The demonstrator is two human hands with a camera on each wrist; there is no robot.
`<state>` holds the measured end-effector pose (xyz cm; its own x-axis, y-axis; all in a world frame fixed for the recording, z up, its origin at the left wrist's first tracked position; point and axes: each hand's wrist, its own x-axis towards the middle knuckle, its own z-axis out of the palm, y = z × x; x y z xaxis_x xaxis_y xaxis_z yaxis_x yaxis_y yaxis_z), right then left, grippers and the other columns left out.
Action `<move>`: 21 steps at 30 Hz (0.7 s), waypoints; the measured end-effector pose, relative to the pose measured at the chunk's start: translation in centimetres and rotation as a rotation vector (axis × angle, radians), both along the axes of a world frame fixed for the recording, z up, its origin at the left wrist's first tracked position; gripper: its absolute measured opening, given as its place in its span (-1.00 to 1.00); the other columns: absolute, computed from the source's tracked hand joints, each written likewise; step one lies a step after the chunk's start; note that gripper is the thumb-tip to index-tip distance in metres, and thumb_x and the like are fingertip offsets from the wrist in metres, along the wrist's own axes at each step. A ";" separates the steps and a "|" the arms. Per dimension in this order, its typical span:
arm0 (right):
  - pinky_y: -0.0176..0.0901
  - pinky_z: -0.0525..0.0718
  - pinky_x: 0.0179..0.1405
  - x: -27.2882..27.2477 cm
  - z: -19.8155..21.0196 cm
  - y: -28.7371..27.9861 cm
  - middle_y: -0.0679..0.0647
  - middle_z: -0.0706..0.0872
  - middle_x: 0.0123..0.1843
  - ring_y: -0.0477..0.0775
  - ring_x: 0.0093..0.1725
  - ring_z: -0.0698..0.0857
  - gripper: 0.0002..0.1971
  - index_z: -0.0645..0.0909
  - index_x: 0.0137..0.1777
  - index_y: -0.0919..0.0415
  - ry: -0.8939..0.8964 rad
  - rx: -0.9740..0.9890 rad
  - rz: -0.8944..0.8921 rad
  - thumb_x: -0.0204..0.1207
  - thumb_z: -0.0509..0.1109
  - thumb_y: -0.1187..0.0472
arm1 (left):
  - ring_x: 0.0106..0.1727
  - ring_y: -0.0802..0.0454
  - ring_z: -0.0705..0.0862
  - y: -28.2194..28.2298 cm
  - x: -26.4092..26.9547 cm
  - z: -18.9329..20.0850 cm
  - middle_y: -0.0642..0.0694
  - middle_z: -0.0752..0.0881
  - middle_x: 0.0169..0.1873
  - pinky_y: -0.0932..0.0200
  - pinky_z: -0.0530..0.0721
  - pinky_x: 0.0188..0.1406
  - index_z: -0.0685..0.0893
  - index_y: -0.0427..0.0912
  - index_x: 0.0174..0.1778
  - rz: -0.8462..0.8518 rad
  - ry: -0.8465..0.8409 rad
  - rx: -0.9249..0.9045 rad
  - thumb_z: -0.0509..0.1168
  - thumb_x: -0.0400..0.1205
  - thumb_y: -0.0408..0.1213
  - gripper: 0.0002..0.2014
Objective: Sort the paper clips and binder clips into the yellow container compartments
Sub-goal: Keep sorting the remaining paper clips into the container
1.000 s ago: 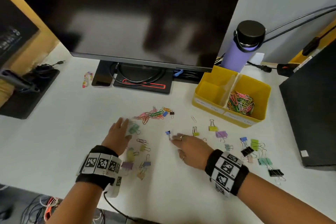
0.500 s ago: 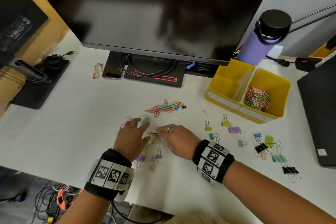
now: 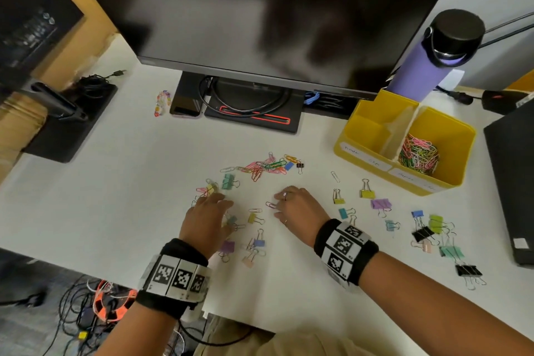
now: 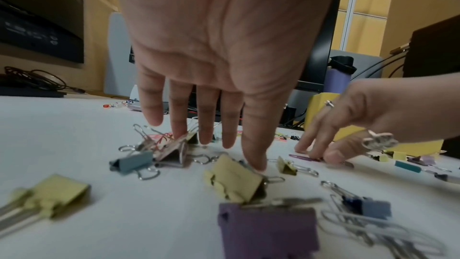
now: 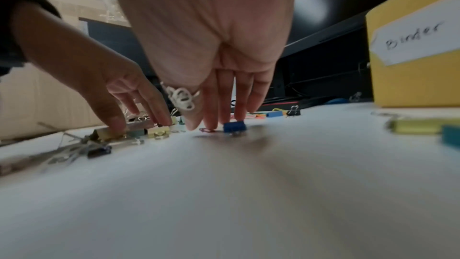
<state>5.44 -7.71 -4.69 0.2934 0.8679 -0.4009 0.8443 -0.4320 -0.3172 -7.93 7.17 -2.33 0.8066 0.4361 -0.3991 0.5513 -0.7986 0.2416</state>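
Since the earlier frame, both hands have been drawn closer together over the scattered clips, the right hand (image 3: pixel 300 211) having been shifted leftward. Its fingers (image 5: pixel 214 117) are held straight and close together, tips down on the table (image 3: pixel 115 211), touching a purple paper clip (image 3: pixel 271 205) beside a blue binder clip (image 5: pixel 234 127); nothing is gripped. The left hand (image 3: pixel 206 218) is held flat with fingers (image 4: pixel 254 145) extended and slightly spread, the thumb tip touching a yellow binder clip (image 4: pixel 234 178); nothing is clasped. A purple binder clip (image 4: pixel 267 227) lies nearest the left wrist. A loose cluster of coloured paper clips (image 3: pixel 265 167) is seen farther back, and more binder clips (image 3: pixel 433 228) are strewn to the right. The yellow container (image 3: pixel 375 124) stands at the right rear of the table, its right compartment holding a heap of paper clips (image 3: pixel 419 156). A purple bottle (image 3: pixel 419 75) stands behind it, below a dark monitor (image 3: pixel 260 9).
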 end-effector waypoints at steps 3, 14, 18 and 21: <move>-0.03 0.48 0.24 -0.3 0.0 1.3 0.31 0.52 0.33 0.24 0.32 0.47 -0.74 0.50 0.25 0.39 0.073 0.048 -0.163 0.61 0.19 0.31 | 0.25 -0.12 0.59 0.3 0.6 0.3 -0.14 0.64 0.24 0.04 0.61 0.18 0.66 -0.15 0.22 0.077 -0.179 -0.018 0.33 0.55 -0.32 -0.70; -0.05 0.54 -0.01 -0.6 0.4 2.2 0.36 0.61 0.17 0.29 0.16 0.58 -0.73 0.52 0.10 0.40 0.101 0.001 -0.083 0.42 0.17 0.54 | 0.50 -0.05 0.42 3.3 2.4 1.2 -0.01 0.33 0.58 0.12 0.42 0.44 0.24 -0.15 0.57 -0.137 0.078 0.038 0.13 0.57 -0.52 -0.39; -0.10 0.51 0.03 -0.6 0.9 3.1 0.36 0.65 0.13 0.27 0.16 0.57 -0.68 0.52 0.20 0.39 0.216 0.078 -0.113 0.44 0.20 0.49 | 0.32 -0.06 0.58 4.3 2.4 1.2 -0.06 0.57 0.39 0.07 0.53 0.32 0.54 -0.12 0.36 -0.011 0.002 0.025 0.12 0.58 -0.48 -0.57; -0.07 0.53 0.06 -1.2 1.0 4.4 0.38 0.64 0.15 0.29 0.18 0.57 -0.69 0.53 0.21 0.38 0.212 0.065 -0.087 0.46 0.20 0.48 | 0.16 -0.14 0.65 4.5 3.0 2.1 -0.16 0.67 0.16 0.01 0.61 0.14 0.66 -0.15 0.18 0.022 -0.140 0.036 0.26 0.57 -0.39 -0.72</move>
